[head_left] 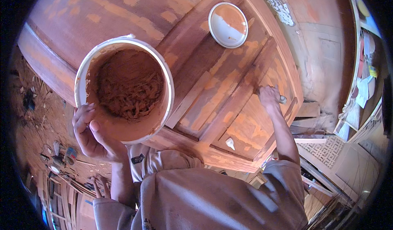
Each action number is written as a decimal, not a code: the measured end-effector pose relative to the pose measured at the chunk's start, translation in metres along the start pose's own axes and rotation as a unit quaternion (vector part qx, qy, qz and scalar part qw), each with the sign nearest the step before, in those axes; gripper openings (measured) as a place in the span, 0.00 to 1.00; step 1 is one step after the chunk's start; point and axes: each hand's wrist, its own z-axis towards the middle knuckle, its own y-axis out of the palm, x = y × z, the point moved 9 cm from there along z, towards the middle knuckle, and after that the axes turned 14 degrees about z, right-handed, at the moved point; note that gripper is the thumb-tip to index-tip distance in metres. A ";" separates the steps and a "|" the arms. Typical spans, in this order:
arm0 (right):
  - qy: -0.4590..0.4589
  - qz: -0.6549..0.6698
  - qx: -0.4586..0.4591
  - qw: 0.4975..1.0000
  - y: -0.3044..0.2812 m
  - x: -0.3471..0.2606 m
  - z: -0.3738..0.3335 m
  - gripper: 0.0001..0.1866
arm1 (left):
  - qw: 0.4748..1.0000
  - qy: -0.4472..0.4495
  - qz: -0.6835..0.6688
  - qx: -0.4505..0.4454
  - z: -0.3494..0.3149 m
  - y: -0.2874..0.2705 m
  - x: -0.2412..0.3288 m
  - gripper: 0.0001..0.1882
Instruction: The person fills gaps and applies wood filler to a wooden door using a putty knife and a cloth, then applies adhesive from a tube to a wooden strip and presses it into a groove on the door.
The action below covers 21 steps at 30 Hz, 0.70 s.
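Left hand (92, 134) clamps the bucket (118, 132) over the near edge of the door (184, 40); the right hand (269, 96), well apart, its grip unclear, rests by the right edge, the bucket to its left.

Paste (129, 83) is contained in the bucket (170, 93). The lid (221, 29) is placed right of it (on the door (192, 46)).

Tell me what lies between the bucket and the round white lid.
Only brown wood, with no loose thing on it, shows between the bucket and the round white lid in the head view.
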 end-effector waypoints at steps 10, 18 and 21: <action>0.004 -0.049 -0.025 0.998 0.002 -0.013 0.007 0.12 | 1.000 0.018 0.010 0.009 0.002 -0.004 -0.003 0.11; -0.015 -0.075 0.013 0.997 0.002 -0.023 0.001 0.12 | 1.000 0.018 -0.004 0.014 0.003 -0.004 -0.004 0.12; -0.012 -0.072 0.005 0.997 0.000 -0.025 -0.001 0.12 | 1.000 0.017 0.005 0.012 0.003 -0.004 -0.003 0.13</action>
